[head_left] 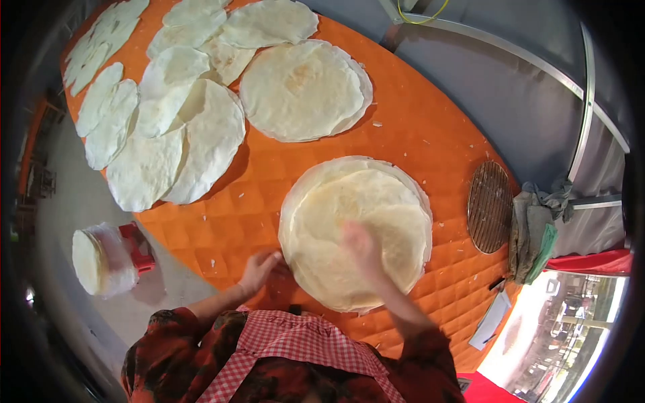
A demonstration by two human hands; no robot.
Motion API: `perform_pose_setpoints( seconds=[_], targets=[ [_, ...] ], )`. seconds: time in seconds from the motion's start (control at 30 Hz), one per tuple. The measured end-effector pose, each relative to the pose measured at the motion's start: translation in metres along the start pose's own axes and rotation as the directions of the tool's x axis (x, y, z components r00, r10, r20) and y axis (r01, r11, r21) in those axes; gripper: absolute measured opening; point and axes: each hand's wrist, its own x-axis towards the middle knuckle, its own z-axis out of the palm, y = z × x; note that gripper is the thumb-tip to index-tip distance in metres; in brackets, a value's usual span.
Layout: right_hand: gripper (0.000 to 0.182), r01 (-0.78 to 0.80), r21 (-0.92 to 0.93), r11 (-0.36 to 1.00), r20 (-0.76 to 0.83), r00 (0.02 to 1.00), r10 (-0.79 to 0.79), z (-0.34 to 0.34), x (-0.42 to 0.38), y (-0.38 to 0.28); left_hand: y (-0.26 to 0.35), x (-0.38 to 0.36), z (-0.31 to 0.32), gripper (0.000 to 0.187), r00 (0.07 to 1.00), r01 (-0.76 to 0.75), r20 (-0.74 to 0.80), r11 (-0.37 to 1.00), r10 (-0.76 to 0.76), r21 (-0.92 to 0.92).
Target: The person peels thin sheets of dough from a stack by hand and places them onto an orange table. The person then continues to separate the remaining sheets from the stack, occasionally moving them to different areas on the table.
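Note:
A round stack of thin pale flatbreads (322,201) lies on the table in front of me. My right hand (359,240) is over the middle of its top sheet, its fingers smeared by motion. At the left rim of the stack is my left hand (261,270), its fingers loosely apart and pointing toward the edge, holding nothing that shows. Behind this stack sits another flatbread stack (302,87), with a browned spot on its top sheet.
Overlapping loose flatbreads (211,144) cover the far left of the orange quilted tabletop (235,221). To the right are a round ridged rack (488,208), a grey cloth (527,232) and a notepad (492,319). A wrapped flatbread stack (101,260) stands lower left on a red support.

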Motion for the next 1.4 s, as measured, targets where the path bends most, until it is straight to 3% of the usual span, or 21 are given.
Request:
perform_pose_setpoints(
  seconds=[0.03, 0.1, 0.13, 0.2, 0.27, 0.33, 0.37, 0.47, 0.57, 0.67, 0.7, 0.77, 0.83, 0.9, 0.93, 1.03, 1.1, 1.17, 1.2, 1.27, 1.4],
  targets=[
    [0.031, -0.159, 0.082, 0.984, -0.132, 0.977, 0.169, -0.001, 0.049, -0.008, 0.011, -0.004, -0.003, 0.027, 0.967, -0.168, -0.149, 0.957, 0.206, 0.235],
    [0.015, 0.015, 0.106, 0.994, -0.224, 0.975, 0.009, -0.013, 0.158, 0.024, 0.024, 0.006, -0.021, 0.023, 0.737, -0.381, -0.013, 0.431, 0.676, 0.818],
    [0.019, -0.1, -0.063, 0.993, -0.166, 0.982, 0.088, -0.025, 0.22, 0.051, 0.029, 0.013, -0.032, 0.022, 0.572, -0.321, 0.168, 0.031, 0.803, 0.947],
    [0.031, -0.319, 0.106, 0.942, -0.322, 0.885, 0.336, -0.012, 0.276, 0.034, 0.023, 0.02, -0.031, 0.022, 0.507, -0.286, 0.261, -0.125, 0.822, 0.95],
    [0.04, -0.413, 0.524, 0.745, -0.395, 0.657, 0.642, 0.016, 0.312, 0.007, 0.03, 0.015, -0.035, 0.026, 0.576, -0.255, 0.217, -0.079, 0.788, 0.964],
    [0.04, -0.458, 0.619, 0.638, -0.241, 0.662, 0.709, 0.026, 0.332, -0.004, 0.032, 0.013, -0.036, 0.028, 0.607, -0.263, 0.202, -0.046, 0.768, 0.964],
    [0.032, -0.618, 0.584, 0.526, -0.143, 0.56, 0.816, 0.021, 0.334, -0.024, 0.03, 0.012, -0.036, 0.028, 0.607, -0.262, 0.197, -0.04, 0.77, 0.964],
    [0.028, -0.512, 0.642, 0.57, -0.245, 0.568, 0.786, 0.032, 0.353, -0.039, 0.029, 0.013, -0.037, 0.027, 0.597, -0.27, 0.195, -0.034, 0.778, 0.962],
    [0.029, -0.296, 0.759, 0.58, -0.041, 0.867, 0.496, 0.011, 0.347, -0.077, 0.033, 0.011, -0.038, 0.027, 0.597, -0.28, 0.196, -0.027, 0.778, 0.96],
    [0.049, -0.113, 0.772, 0.626, -0.116, 0.943, 0.312, -0.021, 0.232, -0.16, 0.032, 0.008, -0.04, 0.026, 0.61, -0.292, 0.192, -0.006, 0.769, 0.956],
    [0.049, -0.08, 0.727, 0.682, -0.162, 0.945, 0.284, -0.03, 0.181, -0.18, 0.032, 0.008, -0.041, 0.027, 0.605, -0.304, 0.196, -0.003, 0.772, 0.953],
    [0.049, -0.291, 0.612, 0.735, -0.256, 0.807, 0.532, -0.08, 0.104, -0.154, 0.033, 0.011, -0.045, 0.026, 0.597, -0.329, 0.213, -0.006, 0.773, 0.944],
    [0.048, -0.237, 0.637, 0.734, -0.23, 0.849, 0.475, -0.112, 0.024, -0.108, 0.032, 0.009, -0.049, 0.025, 0.598, -0.357, 0.235, -0.009, 0.766, 0.934],
    [0.038, -0.358, 0.104, 0.928, -0.583, 0.734, 0.349, -0.132, -0.038, -0.077, 0.031, 0.007, -0.059, 0.024, 0.595, -0.513, 0.29, 0.076, 0.749, 0.855],
    [0.034, -0.312, 0.036, 0.949, -0.612, 0.744, 0.268, -0.124, -0.047, -0.071, 0.033, 0.007, -0.066, 0.023, 0.591, -0.58, 0.314, 0.121, 0.743, 0.806],
    [0.027, -0.087, -0.147, 0.985, -0.625, 0.78, -0.025, -0.012, -0.05, -0.106, 0.08, -0.029, -0.123, 0.027, 0.441, -0.521, 0.208, 0.06, 0.873, 0.852],
    [0.026, -0.309, 0.305, 0.901, -0.306, 0.864, 0.4, 0.085, -0.007, -0.117, 0.114, -0.034, -0.186, 0.037, 0.415, -0.205, 0.066, 0.022, 0.907, 0.979],
    [0.035, -0.423, 0.506, 0.752, 0.158, 0.902, 0.401, 0.173, 0.045, -0.103, 0.136, -0.04, -0.24, 0.048, 0.43, 0.111, 0.017, -0.072, 0.902, 0.991],
    [0.04, -0.502, 0.464, 0.73, 0.206, 0.862, 0.462, 0.216, 0.072, -0.103, 0.145, -0.044, -0.264, 0.053, 0.452, 0.212, 0.056, -0.168, 0.89, 0.963],
    [0.035, -0.549, 0.552, 0.628, 0.291, 0.832, 0.472, 0.286, 0.118, -0.077, 0.15, -0.042, -0.311, 0.053, 0.471, 0.136, 0.094, -0.178, 0.877, 0.975],
    [0.031, -0.469, 0.657, 0.59, 0.007, 0.787, 0.617, 0.352, 0.173, -0.08, 0.156, -0.025, -0.345, 0.048, 0.589, -0.029, 0.168, -0.187, 0.79, 0.982]
  ],
)
